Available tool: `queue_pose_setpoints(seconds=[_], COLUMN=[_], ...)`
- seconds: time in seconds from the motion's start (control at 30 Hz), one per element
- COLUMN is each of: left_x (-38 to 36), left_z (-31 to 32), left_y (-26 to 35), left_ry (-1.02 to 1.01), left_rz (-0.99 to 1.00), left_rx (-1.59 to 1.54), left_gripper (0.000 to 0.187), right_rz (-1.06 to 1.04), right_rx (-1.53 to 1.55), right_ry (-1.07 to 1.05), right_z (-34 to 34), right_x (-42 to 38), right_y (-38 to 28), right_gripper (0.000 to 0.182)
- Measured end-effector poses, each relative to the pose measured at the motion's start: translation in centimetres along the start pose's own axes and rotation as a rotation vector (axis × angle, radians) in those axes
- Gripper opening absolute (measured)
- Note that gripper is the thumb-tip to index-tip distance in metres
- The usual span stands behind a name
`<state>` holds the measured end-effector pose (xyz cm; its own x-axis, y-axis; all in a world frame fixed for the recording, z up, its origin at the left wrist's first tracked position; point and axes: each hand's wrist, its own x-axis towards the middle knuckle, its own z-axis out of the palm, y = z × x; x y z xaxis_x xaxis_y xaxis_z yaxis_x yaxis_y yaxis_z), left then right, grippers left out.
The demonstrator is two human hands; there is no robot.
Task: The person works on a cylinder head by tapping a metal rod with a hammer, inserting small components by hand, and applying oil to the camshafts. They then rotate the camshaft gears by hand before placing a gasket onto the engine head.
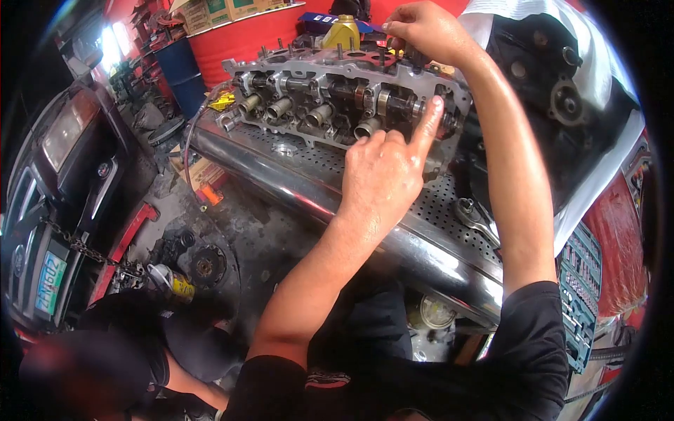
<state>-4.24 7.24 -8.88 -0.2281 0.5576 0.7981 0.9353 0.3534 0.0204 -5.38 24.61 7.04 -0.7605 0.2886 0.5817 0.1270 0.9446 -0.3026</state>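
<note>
left hand (pixel 382 175): fingers curled, index fingertip on cylinder head (pixel 330 98) | right hand (pixel 421 28): fingers pinched together at its top edge | ratchet (pixel 474 219) below fingers on surface (pixel 309 158)

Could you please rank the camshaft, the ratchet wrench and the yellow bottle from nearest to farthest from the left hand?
1. Camshaft: the left hand touches it with a fingertip.
2. Ratchet wrench: on the perforated tray, lower right.
3. Yellow bottle: behind the cylinder head.
</note>
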Motion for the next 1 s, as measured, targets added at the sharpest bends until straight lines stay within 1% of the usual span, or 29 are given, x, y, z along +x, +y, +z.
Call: queue_pose_setpoints(seconds=[0.23,0.43,0.53,0.63,0.73,0.77,1.0], left_x=[-1.9,-2.5,-2.2,0.3,2.0,2.1,1.1], left_z=[0.2,0.1,-0.5,-1.3,-0.5,-0.1,0.0], left_y=[0.1,-0.5,-1.1,0.0,0.4,0.3,0.3], left_ry=[-0.043,-0.053,0.029,0.134,-0.002,0.017,0.017], left_rz=[0.010,0.057,0.110,0.037,0.008,-0.001,-0.026], left_rx=[0.015,0.045,-0.035,-0.151,-0.110,-0.114,-0.094], left_gripper=[0.086,0.086,0.083,0.077,0.072,0.072,0.081], right_rz=[0.011,-0.002,-0.019,-0.034,-0.012,-0.016,-0.020], right_rx=[-0.031,-0.058,-0.034,-0.043,-0.074,-0.056,-0.010], right_ry=[0.014,0.027,0.054,0.042,0.042,0.043,0.032], right_z=[-0.1,0.0,0.2,0.1,0.0,0.0,0.0], right_x=[-0.1,-0.2,0.0,0.0,0.0,0.0,0.0], right_y=[-0.1,-0.2,0.2,0.3,0.2,0.1,0.2], right_gripper=[0.033,0.035,0.036,0.035,0.034,0.033,0.033])
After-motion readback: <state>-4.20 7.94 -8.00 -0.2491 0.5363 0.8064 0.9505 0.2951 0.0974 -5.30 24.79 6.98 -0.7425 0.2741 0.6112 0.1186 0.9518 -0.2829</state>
